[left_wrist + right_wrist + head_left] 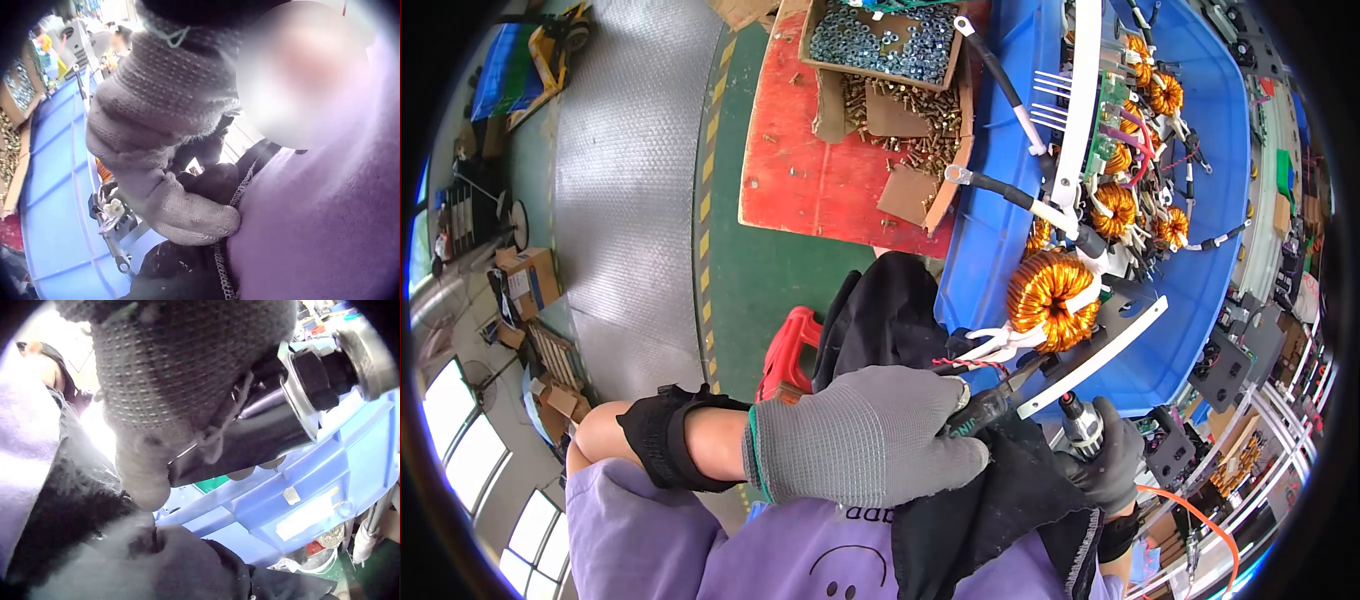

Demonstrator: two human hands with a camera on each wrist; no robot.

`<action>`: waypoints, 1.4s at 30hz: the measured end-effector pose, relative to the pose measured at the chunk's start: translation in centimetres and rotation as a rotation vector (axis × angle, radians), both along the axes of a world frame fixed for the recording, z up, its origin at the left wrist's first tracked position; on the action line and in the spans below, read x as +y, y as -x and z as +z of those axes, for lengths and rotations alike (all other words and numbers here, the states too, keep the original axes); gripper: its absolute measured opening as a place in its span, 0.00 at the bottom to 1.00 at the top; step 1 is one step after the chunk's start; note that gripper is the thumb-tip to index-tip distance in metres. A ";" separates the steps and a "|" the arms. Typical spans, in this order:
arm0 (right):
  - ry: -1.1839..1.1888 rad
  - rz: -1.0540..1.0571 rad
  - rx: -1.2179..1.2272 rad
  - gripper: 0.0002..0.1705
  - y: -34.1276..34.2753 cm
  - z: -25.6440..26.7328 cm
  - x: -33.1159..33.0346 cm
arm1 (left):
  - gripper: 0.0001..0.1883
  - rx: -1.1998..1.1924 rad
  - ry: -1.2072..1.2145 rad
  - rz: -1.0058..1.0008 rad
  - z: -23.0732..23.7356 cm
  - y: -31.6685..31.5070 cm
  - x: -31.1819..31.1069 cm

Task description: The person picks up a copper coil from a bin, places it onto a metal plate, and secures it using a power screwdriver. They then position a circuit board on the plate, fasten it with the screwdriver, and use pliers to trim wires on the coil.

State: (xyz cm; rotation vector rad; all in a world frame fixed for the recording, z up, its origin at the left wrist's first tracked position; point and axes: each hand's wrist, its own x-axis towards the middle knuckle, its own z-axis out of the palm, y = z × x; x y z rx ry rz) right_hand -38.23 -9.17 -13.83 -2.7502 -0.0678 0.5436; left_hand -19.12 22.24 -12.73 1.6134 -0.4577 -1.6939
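In the head view my left hand (870, 435), in a grey knit glove, has thumb and fingers around a dark handle-like piece with green lettering (980, 412). Black cloth (1000, 490) with a stitched edge hangs just below it. My gloved right hand (1112, 455) grips an air tool (1084, 425), its silver collar and dark tip pointing up; the right wrist view shows its black body (250, 437) and round metal head (369, 356). Beyond the hands, a large copper-wound toroid coil (1055, 300) with white leads sits beside a white metal strip (1095, 358) with holes.
A blue bin (990, 180) holds circuit boards and several smaller coils (1115, 210). Cables with ring lugs (1000, 190) stick out over its edge. Boxes of nuts (885, 45) and brass screws (910, 125) stand on a red board (790, 160). An orange hose (1205, 515) hangs at lower right.
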 end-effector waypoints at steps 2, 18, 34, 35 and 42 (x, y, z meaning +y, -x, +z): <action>-0.006 -0.011 -0.005 0.52 0.1 -0.1 0.0 | 0.24 -0.009 -0.042 -0.066 0.3 -0.3 -0.4; -0.018 -0.120 0.123 0.44 -1.4 3.7 2.1 | 0.22 -0.098 0.049 -0.200 0.6 -1.0 -0.7; 0.165 -0.116 -0.036 0.45 -0.4 2.6 3.2 | 0.19 0.035 0.011 -0.414 1.0 -4.1 -1.2; 0.166 -0.113 -0.038 0.45 -0.5 2.8 3.2 | 0.19 0.031 0.001 -0.432 1.0 -4.1 -1.1; 0.132 -0.122 0.027 0.50 -0.7 2.7 3.1 | 0.23 0.065 -0.072 -0.237 1.3 -3.1 0.3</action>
